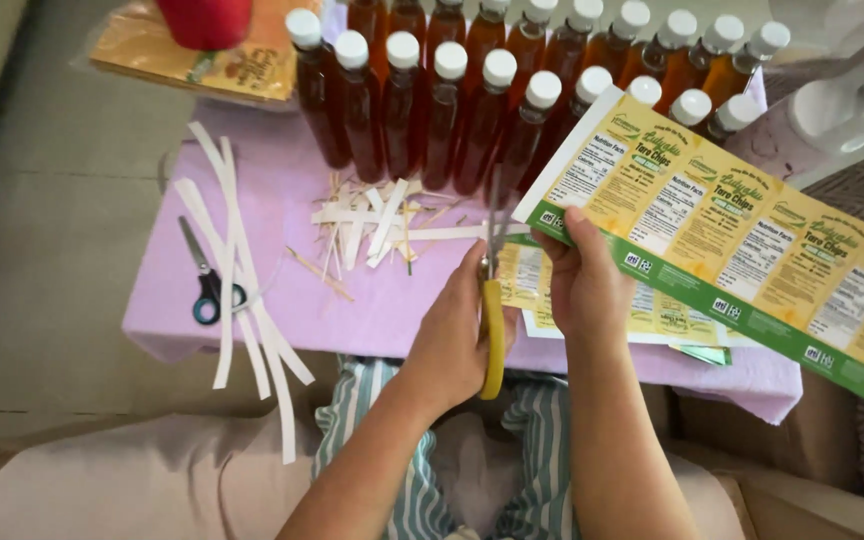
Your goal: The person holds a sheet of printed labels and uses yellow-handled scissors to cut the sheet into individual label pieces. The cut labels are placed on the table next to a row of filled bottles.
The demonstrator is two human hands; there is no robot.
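My left hand [452, 335] grips yellow-handled scissors [493, 345], blades pointing away from me toward the bottles. My right hand [582, 285] pinches the near left corner of a long printed sheet of yellow and green labels [752, 240], held slanted above the table. The blades [493, 225] meet the sheet's white left margin. More label sheets [664, 318] lie flat on the table under my right hand. Both hands hover over the front edge of a low table covered in lilac cloth [352, 310].
Several white-capped bottles of amber and dark red liquid [442, 110] stand in rows at the back. Cut paper scraps [372, 225] lie before them, and long white strips [242, 270] hang off the left edge beside blue-handled scissors [207, 290]. A red container [205, 20] sits far left on yellow packets [182, 55].
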